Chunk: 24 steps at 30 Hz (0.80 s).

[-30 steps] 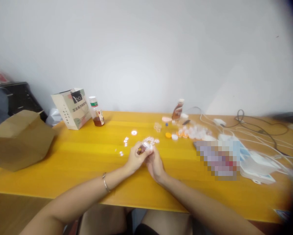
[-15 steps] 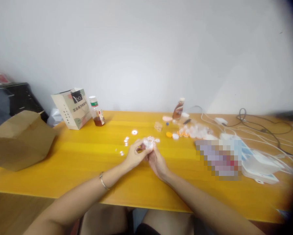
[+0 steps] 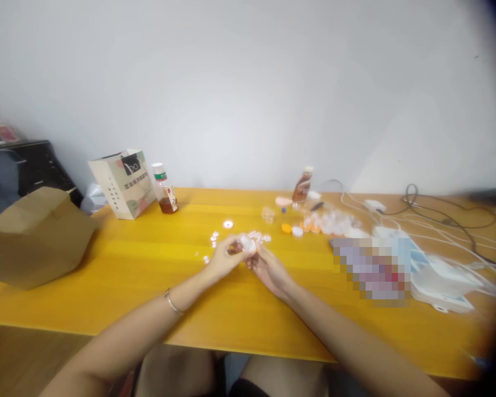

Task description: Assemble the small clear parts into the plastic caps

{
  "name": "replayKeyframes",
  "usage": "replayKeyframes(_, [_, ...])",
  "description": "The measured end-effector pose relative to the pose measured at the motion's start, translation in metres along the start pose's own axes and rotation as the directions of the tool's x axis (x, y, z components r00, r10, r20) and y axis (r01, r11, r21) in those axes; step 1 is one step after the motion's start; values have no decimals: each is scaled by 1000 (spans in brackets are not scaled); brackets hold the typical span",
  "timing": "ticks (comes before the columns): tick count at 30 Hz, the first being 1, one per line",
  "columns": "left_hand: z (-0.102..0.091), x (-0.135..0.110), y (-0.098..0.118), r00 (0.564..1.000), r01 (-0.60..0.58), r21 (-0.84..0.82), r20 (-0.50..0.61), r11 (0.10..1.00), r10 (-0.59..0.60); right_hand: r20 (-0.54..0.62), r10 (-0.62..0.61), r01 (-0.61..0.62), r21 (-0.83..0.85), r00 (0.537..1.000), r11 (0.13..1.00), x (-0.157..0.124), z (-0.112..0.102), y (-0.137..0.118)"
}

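Observation:
Above the middle of the table, my left hand [image 3: 225, 259] is closed around a small clear plastic container [image 3: 245, 241] with a white end. My right hand [image 3: 270, 270] meets it from the other side, thumb and fingers pinched at the white end. Blur hides the container's finer detail. Just beyond my fingers lies a cluster of small clear-and-white rings [image 3: 261, 236]. To the left are a larger white ring [image 3: 228, 224] and several small white pieces [image 3: 213, 238].
Orange caps [image 3: 286, 227] and a pile of clear plastic pieces [image 3: 336, 221] lie at right. Two bottles of brown liquid, one left [image 3: 165, 193], one right [image 3: 302, 186], stand at the back. A paper gift bag [image 3: 132, 190], brown bag [image 3: 36, 237], and cables [image 3: 438, 209] flank them.
My two hands have shifted slightly, the right one a little to the right and down. The container's white end now shows more clearly between my fingers.

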<state>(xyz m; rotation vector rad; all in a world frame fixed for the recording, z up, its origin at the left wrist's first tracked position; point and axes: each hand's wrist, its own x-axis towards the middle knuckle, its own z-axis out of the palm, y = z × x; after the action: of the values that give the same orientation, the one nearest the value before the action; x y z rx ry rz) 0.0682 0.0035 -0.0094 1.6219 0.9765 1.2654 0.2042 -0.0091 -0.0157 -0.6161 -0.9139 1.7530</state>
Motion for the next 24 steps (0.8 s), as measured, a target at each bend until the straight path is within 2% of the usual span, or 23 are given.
replayKeyframes(9, [4,-5,6,995,-99,51,-25,994,100,119,-135,132,32,984,991,-4,7,-2])
replayKeyframes(16, [7,-8,4,986,-122,75,-101,990,129,97,-184,182,31,978,983,-4,6,1])
replayKeyframes(24, [4,-5,7,992,-116,63,-43,991,119,35,-143,141,56,989,988,-3,3,1])
